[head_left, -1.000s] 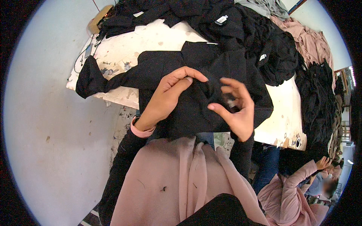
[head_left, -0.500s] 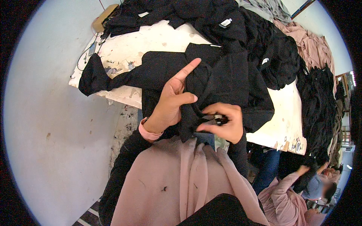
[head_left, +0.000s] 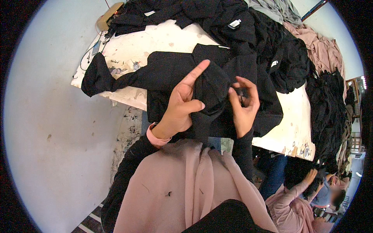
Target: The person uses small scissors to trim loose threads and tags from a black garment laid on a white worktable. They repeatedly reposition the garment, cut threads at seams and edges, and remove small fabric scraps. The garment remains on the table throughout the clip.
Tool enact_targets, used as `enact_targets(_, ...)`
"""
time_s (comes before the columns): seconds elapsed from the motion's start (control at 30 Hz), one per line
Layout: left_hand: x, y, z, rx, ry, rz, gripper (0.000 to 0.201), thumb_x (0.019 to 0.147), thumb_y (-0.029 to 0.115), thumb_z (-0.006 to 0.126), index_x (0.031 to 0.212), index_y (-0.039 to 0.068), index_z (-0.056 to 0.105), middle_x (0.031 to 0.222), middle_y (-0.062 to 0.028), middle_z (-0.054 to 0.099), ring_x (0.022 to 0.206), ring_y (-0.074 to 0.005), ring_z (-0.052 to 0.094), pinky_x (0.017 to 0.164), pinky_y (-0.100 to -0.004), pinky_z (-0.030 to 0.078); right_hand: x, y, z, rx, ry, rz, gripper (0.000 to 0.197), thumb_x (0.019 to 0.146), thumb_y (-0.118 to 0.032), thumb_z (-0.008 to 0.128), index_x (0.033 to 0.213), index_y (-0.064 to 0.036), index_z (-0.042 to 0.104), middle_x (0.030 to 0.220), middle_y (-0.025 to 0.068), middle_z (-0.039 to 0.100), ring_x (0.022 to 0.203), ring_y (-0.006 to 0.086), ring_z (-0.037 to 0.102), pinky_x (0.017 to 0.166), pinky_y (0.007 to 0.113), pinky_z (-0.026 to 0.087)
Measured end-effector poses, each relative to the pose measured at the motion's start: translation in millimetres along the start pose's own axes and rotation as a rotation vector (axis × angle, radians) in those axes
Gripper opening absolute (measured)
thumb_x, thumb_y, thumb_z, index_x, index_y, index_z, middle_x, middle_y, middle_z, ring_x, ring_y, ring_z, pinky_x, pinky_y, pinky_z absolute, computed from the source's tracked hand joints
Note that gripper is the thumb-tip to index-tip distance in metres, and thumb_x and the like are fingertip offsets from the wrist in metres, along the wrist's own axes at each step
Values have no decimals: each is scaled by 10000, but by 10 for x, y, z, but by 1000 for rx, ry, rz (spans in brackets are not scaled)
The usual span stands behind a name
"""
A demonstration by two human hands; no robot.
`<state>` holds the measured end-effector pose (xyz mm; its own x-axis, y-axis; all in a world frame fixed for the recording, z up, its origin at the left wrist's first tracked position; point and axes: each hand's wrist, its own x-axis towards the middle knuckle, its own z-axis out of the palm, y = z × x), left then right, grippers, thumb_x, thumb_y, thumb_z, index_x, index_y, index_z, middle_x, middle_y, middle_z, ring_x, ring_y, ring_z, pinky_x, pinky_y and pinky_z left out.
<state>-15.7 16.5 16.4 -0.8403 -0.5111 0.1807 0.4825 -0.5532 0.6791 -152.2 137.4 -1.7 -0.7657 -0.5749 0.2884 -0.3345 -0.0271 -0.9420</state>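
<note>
A black garment [head_left: 171,70] lies spread over the table's front edge, one sleeve stretched to the left. My left hand [head_left: 182,101] grips its cloth with the thumb pressed down and the index finger pointing away; the other fingers are hidden. To the right, my right hand [head_left: 245,105] is raised just over the garment, fingers curled, thumb near the fingertips. In its palm sits a small dark tool [head_left: 244,101] with a faint glint, mostly covered and too blurred to name. A fold of the cloth bulges up between my hands.
The white, stained table [head_left: 175,39] carries a heap of black garments [head_left: 217,15] with white tags along its far side. Pink cloth [head_left: 322,50] and grey cloth [head_left: 278,9] lie at the far right. A person in pink [head_left: 291,202] works at lower right.
My right hand has moved up and away to the right from the cloth in front of me. My left hand keeps its hold and has shifted slightly to the right.
</note>
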Motion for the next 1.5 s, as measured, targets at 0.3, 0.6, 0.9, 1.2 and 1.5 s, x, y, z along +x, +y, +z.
enact_targets(0.3, -7, -96, 28, 398, -111, 192, 921, 679, -182, 468, 1564, -48, 253, 1565, -132, 362, 1400, -184, 414, 1168, -309, 302, -176, -332, 114, -290, -5, -461, 236, 788, 24, 776, 1010, -47, 736, 778, 66, 659, 648, 124, 592, 578, 259, 429)
enact_targets(0.6, 33, 26, 4, 135, -51, 101, 904, 696, -182, 461, 1564, -62, 237, 1527, -162, 417, 1364, -201, 471, 1143, -302, 354, -238, -323, -146, 4, 0, -242, 354, 847, -86, 774, 1156, 0, 622, 937, 59, 641, 773, 128, 594, 728, 267, 476)
enact_targets(0.9, 35, -6, 37, 118, -70, 89, 916, 698, -180, 467, 1571, -44, 228, 1524, -167, 425, 1350, -199, 489, 1112, -282, 385, -250, -243, -186, -355, -32, -349, 203, 815, -111, 804, 981, -45, 707, 870, 93, 721, 702, 220, 642, 667, 318, 482)
enact_targets(1.2, 5, -102, 69, 199, -90, 94, 947, 679, -166, 500, 1564, 5, 209, 1577, -171, 304, 1441, -225, 362, 1185, -333, 293, -198, -354, -125, -229, 65, -479, 315, 731, -77, 804, 1035, -61, 724, 861, 74, 703, 634, 213, 600, 608, 307, 447)
enact_targets(1.5, -47, -70, 78, 187, -180, -1, 975, 687, -170, 477, 1576, 65, 151, 1522, -198, 412, 1378, -237, 455, 1145, -342, 371, -2, -539, -251, -266, 152, -333, 268, 756, 13, 799, 1014, -15, 731, 839, 88, 686, 707, 132, 591, 656, 253, 453)
